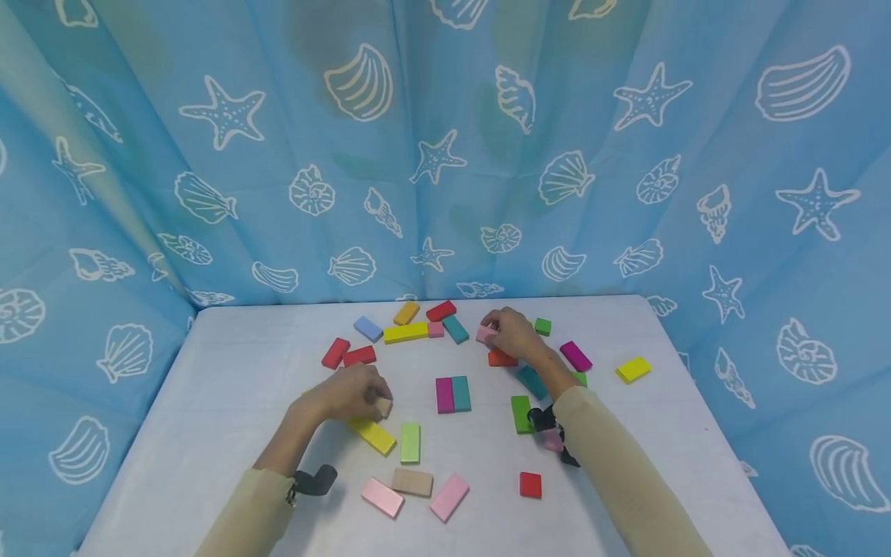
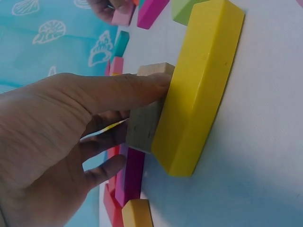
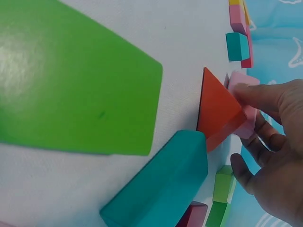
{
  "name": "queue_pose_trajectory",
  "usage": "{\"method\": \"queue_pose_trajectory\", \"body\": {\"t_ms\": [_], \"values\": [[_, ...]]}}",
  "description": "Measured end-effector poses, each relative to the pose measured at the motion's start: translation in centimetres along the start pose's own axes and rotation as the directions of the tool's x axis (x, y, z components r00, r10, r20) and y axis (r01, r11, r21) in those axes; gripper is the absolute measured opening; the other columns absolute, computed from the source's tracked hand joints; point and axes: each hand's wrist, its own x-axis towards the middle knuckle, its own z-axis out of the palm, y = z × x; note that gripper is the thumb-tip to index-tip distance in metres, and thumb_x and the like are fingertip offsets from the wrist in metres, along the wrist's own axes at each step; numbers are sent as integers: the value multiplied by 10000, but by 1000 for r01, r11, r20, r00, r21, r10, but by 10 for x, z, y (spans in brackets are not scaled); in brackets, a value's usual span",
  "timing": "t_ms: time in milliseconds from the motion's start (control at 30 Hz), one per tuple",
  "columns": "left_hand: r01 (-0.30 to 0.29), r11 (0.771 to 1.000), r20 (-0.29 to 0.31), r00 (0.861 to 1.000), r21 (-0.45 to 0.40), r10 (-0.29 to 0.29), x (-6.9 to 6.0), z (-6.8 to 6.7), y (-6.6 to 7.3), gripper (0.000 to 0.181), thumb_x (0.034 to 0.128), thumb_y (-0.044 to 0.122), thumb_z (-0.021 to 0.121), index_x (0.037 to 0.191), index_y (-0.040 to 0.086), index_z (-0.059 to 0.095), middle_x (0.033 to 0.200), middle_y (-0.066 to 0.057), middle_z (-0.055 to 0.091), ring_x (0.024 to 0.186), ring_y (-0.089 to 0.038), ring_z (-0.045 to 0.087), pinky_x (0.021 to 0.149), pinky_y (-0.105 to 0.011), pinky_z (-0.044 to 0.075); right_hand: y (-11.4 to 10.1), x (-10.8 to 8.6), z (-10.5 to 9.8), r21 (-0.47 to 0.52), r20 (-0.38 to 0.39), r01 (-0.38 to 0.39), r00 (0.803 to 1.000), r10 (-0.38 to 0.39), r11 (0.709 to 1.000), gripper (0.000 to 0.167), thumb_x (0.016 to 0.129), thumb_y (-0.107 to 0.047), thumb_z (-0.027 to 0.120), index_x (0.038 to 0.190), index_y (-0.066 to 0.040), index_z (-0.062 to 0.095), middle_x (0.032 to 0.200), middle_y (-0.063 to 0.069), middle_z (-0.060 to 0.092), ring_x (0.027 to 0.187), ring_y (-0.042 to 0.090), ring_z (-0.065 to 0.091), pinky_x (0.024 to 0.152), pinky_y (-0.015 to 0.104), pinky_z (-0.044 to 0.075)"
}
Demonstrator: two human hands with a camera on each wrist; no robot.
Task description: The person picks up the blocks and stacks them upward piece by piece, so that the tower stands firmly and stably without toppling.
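Note:
My left hand pinches a plain wooden block between thumb and fingers. In the left wrist view this wooden block is right beside a long yellow block; a purple block shows past the fingertips. Farther back on the right, my right hand grips a pink block. The right wrist view shows the thumb on that pink block, just behind an orange-red triangular block. A teal block lies close to the triangle, and a green block fills the near side.
A magenta block and a teal block lie side by side mid-table. Several colored blocks form a loose arc around them, including a red cube and a yellow block. A blue shell-print curtain hangs behind the white table.

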Motion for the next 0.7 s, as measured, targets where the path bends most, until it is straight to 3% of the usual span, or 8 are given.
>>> {"method": "queue_pose_trajectory", "body": {"t_ms": [200, 400, 533, 700], "values": [[-4, 1000, -72, 997, -11, 4, 1, 1, 2, 231, 815, 262, 849, 979, 263, 686, 886, 134, 624, 863, -90, 587, 803, -289, 533, 0, -5, -8, 128, -46, 34, 999, -28, 991, 315, 965, -207, 660, 1270, -138, 618, 1148, 79, 598, 1030, 263, 567, 814, 349, 554], [-32, 993, -180, 984, -117, 10, 5, 2, 5, 300, 905, 292, 761, 1192, 245, 687, 1010, 106, 653, 933, -111, 607, 824, -323, 545, 3, -9, -18, 223, -74, 100, 994, -85, 970, 257, 964, -208, 662, 1199, -109, 630, 1134, 82, 642, 1059, 268, 596, 903, 403, 533], [-65, 981, -229, 973, -185, 22, 12, 5, 7, 256, 911, 307, 748, 1163, 275, 710, 1033, 115, 670, 957, -112, 629, 828, -328, 553, 3, -17, -24, 304, 5, 97, 995, -104, 948, 317, 948, -236, 681, 1232, -127, 591, 1116, 90, 641, 1033, 268, 648, 939, 449, 519], [-47, 955, -224, 974, -291, -20, 18, 15, 15, 241, 889, 338, 771, 1120, 302, 715, 1045, 113, 684, 967, -122, 646, 821, -332, 565, 0, -35, -25, 349, 136, 89, 980, -144, 933, 384, 921, -281, 722, 1272, -189, 597, 1110, 79, 641, 995, 239, 657, 922, 470, 518]]}}
